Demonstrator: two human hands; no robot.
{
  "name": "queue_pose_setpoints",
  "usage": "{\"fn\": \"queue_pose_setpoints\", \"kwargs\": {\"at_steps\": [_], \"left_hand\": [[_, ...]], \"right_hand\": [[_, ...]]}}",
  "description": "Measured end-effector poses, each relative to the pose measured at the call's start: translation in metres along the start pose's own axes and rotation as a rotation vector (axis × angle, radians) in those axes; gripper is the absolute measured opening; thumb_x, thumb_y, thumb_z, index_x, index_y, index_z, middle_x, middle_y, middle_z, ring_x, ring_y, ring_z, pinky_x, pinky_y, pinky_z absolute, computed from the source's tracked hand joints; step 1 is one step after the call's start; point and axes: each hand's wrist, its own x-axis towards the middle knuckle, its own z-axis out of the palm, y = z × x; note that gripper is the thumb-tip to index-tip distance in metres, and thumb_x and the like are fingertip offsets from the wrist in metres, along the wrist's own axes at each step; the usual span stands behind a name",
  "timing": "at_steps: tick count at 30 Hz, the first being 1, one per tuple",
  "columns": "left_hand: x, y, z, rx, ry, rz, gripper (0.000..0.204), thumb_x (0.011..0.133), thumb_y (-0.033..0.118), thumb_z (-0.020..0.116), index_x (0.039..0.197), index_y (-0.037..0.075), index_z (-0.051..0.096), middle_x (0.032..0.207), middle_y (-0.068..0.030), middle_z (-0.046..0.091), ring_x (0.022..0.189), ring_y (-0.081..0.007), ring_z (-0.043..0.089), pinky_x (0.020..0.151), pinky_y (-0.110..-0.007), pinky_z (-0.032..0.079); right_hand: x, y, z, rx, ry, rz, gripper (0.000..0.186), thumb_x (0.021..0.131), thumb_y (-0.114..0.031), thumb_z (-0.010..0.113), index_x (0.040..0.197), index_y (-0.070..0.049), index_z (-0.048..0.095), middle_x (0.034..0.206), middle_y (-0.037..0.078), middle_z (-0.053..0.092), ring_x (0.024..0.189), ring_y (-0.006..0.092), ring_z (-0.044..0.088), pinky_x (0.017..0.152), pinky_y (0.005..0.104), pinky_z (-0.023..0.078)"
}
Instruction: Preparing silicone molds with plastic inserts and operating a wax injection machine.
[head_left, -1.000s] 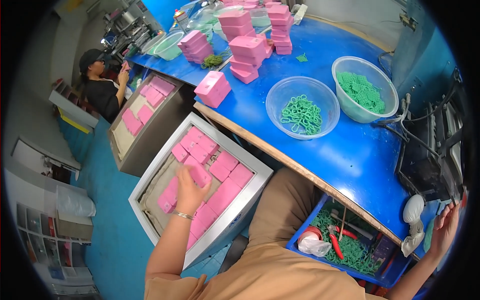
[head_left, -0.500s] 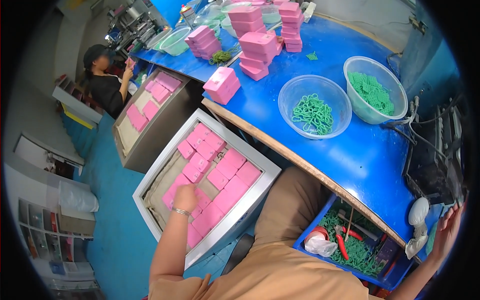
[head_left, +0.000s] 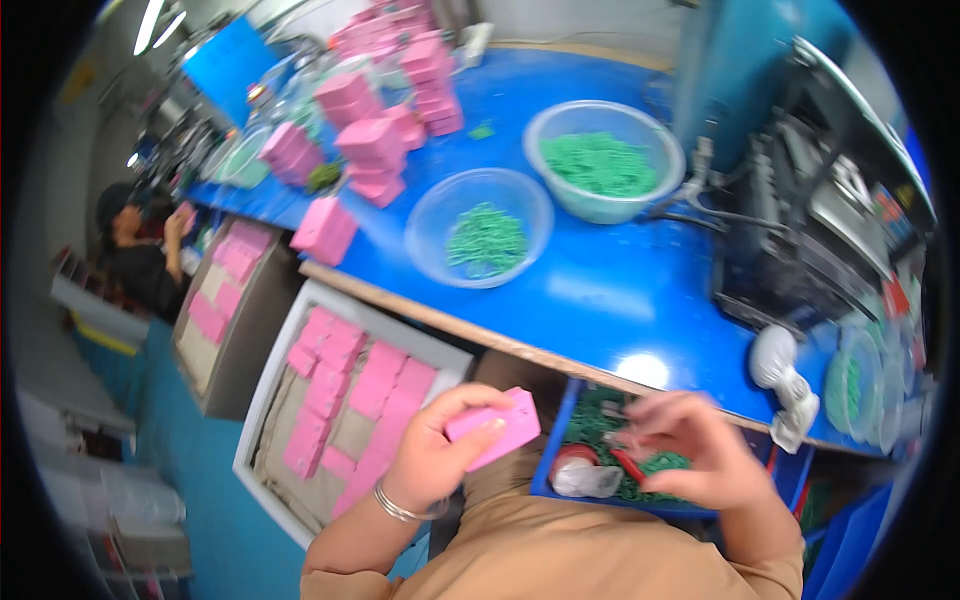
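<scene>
Moved hands: since half a second ago, the left hand [head_left: 430, 455] has risen from the white-rimmed box [head_left: 390, 332], and the right hand [head_left: 715, 455] has swung in from the far right edge.
Blue surface [head_left: 600, 300]: carries stacked pink blocks [head_left: 372, 150] and two clear bowls [head_left: 425, 245] of green pieces.
White-rimmed box: pink blocks in rows, left of the lap.
Blue bin [head_left: 552, 455]: below the surface's edge, green strands inside, partly covered by the right hand.
Right hand: blurred, thumb and fingers apart; contact with the red-handled tool [head_left: 627, 466] unclear.
Pink block [head_left: 510, 430]: gripped between left thumb and fingers, above the lap.
</scene>
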Motion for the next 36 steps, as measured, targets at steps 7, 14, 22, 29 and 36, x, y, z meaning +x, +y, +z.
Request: {"fn": "queue_pose_setpoints", "kwargs": {"at_steps": [7,14,22,29,36], "left_hand": [[0.025,0.021,0.091,-0.215,-0.333,0.149,0.063,0.086,0.051,0.041,0.123,0.000,0.039,0.108,-0.0097,0.051,0.098,-0.0153,0.050,0.085,-0.029,0.041],[0.026,0.014,0.098,-0.351,-0.295,-0.010,0.076,0.083,0.063,0.035,0.127,0.002,0.027,0.103,-0.0101,0.048,0.084,-0.0135,0.049,0.071,-0.025,0.040],[0.028,0.008,0.105,-0.169,-0.233,0.172,0.056,0.078,0.002,0.052,0.125,0.000,0.022,0.110,-0.0144,0.042,0.096,-0.0153,0.048,0.083,-0.033,0.043],[0.031,0.009,0.106,-0.073,-0.244,0.164,0.044,0.082,-0.007,0.043,0.121,0.000,0.024,0.109,-0.0148,0.042,0.092,-0.0140,0.051,0.074,-0.027,0.048],[0.035,0.007,0.100,0.112,-0.246,0.297,0.037,0.084,-0.007,0.040,0.117,0.000,0.026,0.104,-0.0130,0.042,0.085,-0.0124,0.050,0.071,-0.026,0.048]], "right_hand": [[0.017,0.004,0.033,-0.164,0.299,-0.084,0.051,0.067,-0.031,0.078,0.079,-0.007,0.035,0.088,0.012,0.045,0.082,0.0219,0.048,0.074,0.0340,0.041],[0.012,0.011,0.016,-0.280,0.288,-0.300,0.023,0.084,-0.022,0.058,0.077,-0.003,0.048,0.088,0.014,0.050,0.082,0.0282,0.049,0.072,0.0359,0.041],[0.016,0.014,0.014,-0.241,0.363,-0.372,0.019,0.090,-0.018,0.049,0.088,0.001,0.052,0.106,0.018,0.051,0.100,0.0307,0.050,0.086,0.0382,0.039],[0.015,0.019,0.017,0.164,0.428,-0.310,0.025,0.082,-0.008,0.063,0.083,-0.005,0.037,0.113,0.024,0.049,0.114,0.0278,0.045,0.092,0.0369,0.036],[0.015,0.019,0.015,0.378,0.450,-0.278,0.032,0.082,-0.006,0.063,0.087,-0.007,0.031,0.116,0.025,0.047,0.112,0.0206,0.044,0.091,0.0332,0.038]]}}
